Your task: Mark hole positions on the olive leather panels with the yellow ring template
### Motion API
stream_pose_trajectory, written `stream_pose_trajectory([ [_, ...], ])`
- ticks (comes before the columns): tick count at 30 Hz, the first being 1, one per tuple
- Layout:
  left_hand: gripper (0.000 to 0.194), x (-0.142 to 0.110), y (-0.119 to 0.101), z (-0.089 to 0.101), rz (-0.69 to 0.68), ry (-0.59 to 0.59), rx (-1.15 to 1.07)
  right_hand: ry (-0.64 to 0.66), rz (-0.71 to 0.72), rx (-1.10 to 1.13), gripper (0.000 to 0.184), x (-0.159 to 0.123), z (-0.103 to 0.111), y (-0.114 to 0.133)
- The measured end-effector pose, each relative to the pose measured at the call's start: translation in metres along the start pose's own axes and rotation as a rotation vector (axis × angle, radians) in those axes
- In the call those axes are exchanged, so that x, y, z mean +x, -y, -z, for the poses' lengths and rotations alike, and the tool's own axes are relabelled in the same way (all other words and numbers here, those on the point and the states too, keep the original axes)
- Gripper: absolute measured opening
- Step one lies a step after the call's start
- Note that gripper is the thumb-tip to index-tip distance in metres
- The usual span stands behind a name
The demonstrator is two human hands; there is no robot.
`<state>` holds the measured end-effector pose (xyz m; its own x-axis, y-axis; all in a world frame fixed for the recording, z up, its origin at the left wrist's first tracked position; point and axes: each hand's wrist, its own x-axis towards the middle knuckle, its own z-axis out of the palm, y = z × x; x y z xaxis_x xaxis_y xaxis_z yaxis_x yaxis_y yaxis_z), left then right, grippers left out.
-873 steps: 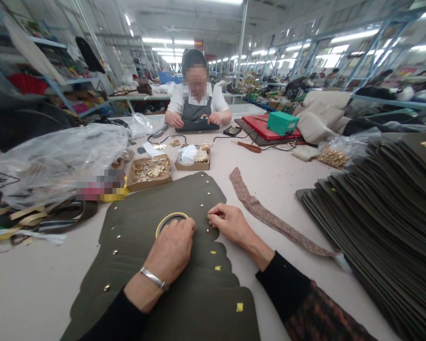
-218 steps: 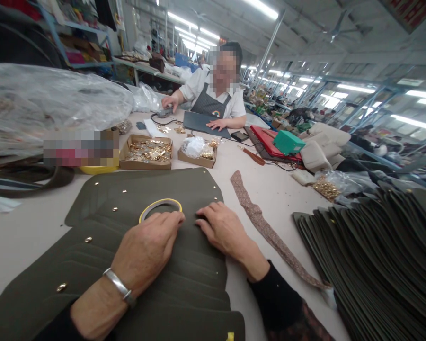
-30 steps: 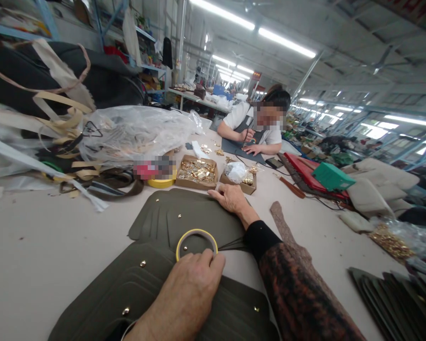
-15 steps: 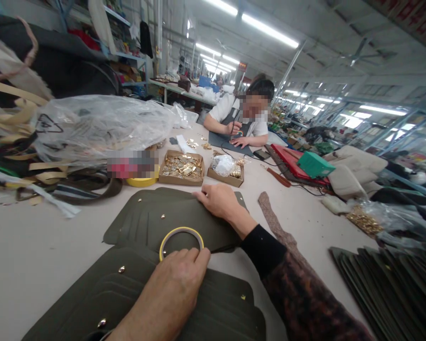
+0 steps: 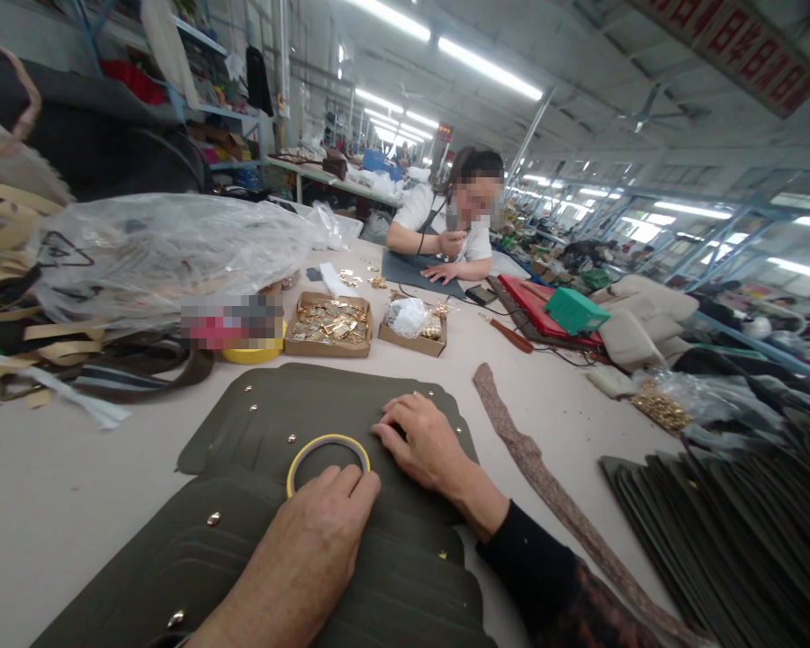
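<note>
My left hand is closed around a roll of yellow tape, resting over the nearer dark green panels. These lie in overlapping layers with metal studs on them. My right hand is on the farther dark green panel, near its right side. Its fingers are bent, thumb and fingertips closed on the top layer of that stack; the edge they pinch is hard to make out. Several studs show along the farther panel's corners.
Beyond the panels stand a box of gold metal fittings and a smaller box. A patterned strip lies to the right, beside stacked dark green panels. Across the table sits a person. Plastic bagging heaps at left.
My right hand has drawn back toward me from the far edge, and more studs on the farther panel now show. My left hand keeps the tape roll. The view has shifted slightly.
</note>
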<state>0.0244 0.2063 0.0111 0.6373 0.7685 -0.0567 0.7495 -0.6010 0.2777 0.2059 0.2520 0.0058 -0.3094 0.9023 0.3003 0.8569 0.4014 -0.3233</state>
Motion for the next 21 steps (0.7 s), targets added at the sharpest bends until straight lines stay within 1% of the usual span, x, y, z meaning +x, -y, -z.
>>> stream_pose_trajectory([
  [1,0.028,0.0,0.0,0.001,-0.001,0.0,-0.005,-0.039,0.006,0.027,0.011,-0.007,0.005,0.0],
  [3,0.027,0.0,0.001,0.002,-0.011,-0.012,-0.017,-0.131,-0.027,0.085,0.007,-0.023,0.019,0.004],
  [6,0.025,0.0,0.004,0.003,-0.048,-0.05,-0.02,-0.238,-0.143,0.195,0.011,-0.057,0.052,0.016],
  [8,0.025,0.0,0.005,0.003,-0.075,-0.085,-0.01,-0.268,-0.247,0.236,0.014,-0.09,0.072,0.027],
  [9,0.025,0.0,0.005,0.003,-0.086,-0.096,-0.003,-0.265,-0.313,0.244,0.017,-0.111,0.079,0.035],
  [11,0.024,0.0,0.006,0.003,-0.099,-0.101,0.011,-0.257,-0.456,0.245,0.023,-0.159,0.08,0.051],
  [13,0.022,0.0,0.005,0.003,-0.108,-0.107,0.023,-0.271,-0.53,0.202,0.034,-0.212,0.066,0.069],
  [14,0.021,0.0,0.005,0.002,-0.11,-0.114,0.028,-0.268,-0.525,0.15,0.043,-0.238,0.054,0.078],
  [15,0.02,0.0,0.005,0.002,-0.11,-0.122,0.031,-0.241,-0.492,0.099,0.057,-0.263,0.04,0.085],
  [16,0.019,-0.001,0.005,0.002,-0.108,-0.13,0.032,-0.231,-0.466,0.053,0.065,-0.284,0.025,0.092],
  [17,0.018,-0.001,0.005,0.001,-0.104,-0.135,0.034,-0.227,-0.449,-0.01,0.06,-0.302,0.01,0.097],
  [18,0.018,-0.001,0.005,0.002,-0.099,-0.138,0.036,-0.229,-0.439,-0.091,0.053,-0.316,-0.003,0.102],
  [19,0.018,-0.001,0.004,0.002,-0.094,-0.142,0.038,-0.234,-0.423,-0.157,0.052,-0.325,-0.015,0.106],
  [21,0.018,-0.003,0.001,0.004,-0.088,-0.151,0.044,-0.246,-0.413,-0.192,0.055,-0.331,-0.029,0.113],
])
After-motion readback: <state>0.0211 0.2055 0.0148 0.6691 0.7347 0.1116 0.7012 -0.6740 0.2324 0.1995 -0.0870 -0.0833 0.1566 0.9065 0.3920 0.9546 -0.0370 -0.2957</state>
